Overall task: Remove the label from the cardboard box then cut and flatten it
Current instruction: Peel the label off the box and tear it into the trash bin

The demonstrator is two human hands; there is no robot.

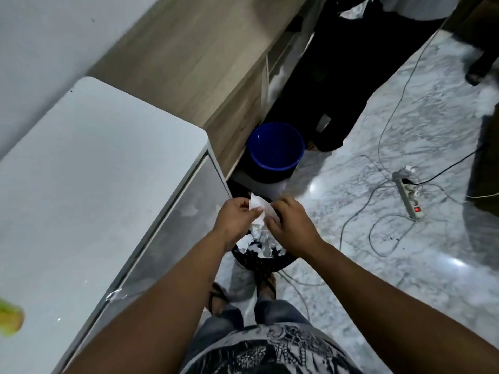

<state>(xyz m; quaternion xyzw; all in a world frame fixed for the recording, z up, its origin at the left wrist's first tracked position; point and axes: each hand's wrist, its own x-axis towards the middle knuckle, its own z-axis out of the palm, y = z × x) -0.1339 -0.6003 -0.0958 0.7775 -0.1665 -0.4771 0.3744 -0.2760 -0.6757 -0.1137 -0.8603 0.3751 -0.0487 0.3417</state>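
Your left hand (234,217) and right hand (290,222) both pinch white label scrap (258,205) between them, directly over black bin (259,259) below. Probably peeled label — view blurred. Thin, limp, tears easily — grip at edges. Cardboard box not visible.

Both hands (235,220) (290,225) with paper scrap (258,205) between them over bin (259,259) on floor (405,238), bucket (275,147) behind bin, table (94,171) left, power strip (407,195) and cables right, feet before bin.
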